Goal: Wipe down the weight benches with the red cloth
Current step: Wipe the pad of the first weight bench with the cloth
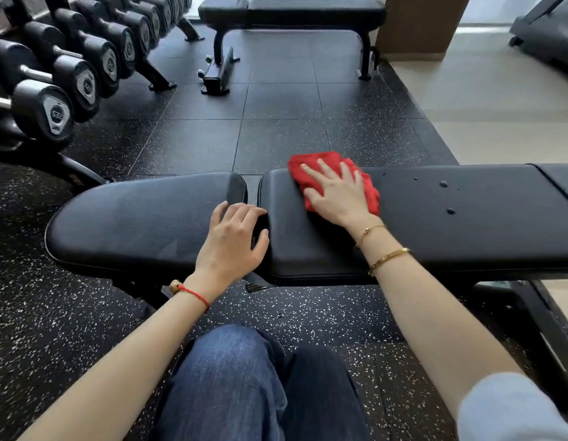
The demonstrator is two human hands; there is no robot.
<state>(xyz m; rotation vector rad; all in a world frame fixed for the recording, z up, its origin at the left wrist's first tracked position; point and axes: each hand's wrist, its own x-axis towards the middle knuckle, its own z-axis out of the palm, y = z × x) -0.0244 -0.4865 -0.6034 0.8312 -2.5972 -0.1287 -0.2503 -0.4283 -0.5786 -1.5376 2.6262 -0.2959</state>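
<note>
Knee: my view starts at a bent knee in blue jeans [232, 383] over the speckled rubber floor [53, 329].
Left hand: the left hand [233, 240] rests on the near bench [467, 230] at the gap between its 2 pads, fingers loosely curled over the seat pad's [142, 218] right end, holding nothing. A red cord bracelet [193, 294] sits on that wrist.
Right hand: the right hand [335, 194] lies flat with fingers straight and spread, pressing the red cloth [311, 165] onto the back pad [435, 249]. I see 2 gold bracelets [389, 257] on that wrist.
Red cloth: bunched under the right palm, at the back pad's far-left corner.
Droplets: several wet spots [444, 183] lie on the back pad right of the cloth.
Left side: dumbbell rack [69, 74], near the seat pad.
Far: second bench [308, 11] across the floor, treadmill [549, 30] at far right.
</note>
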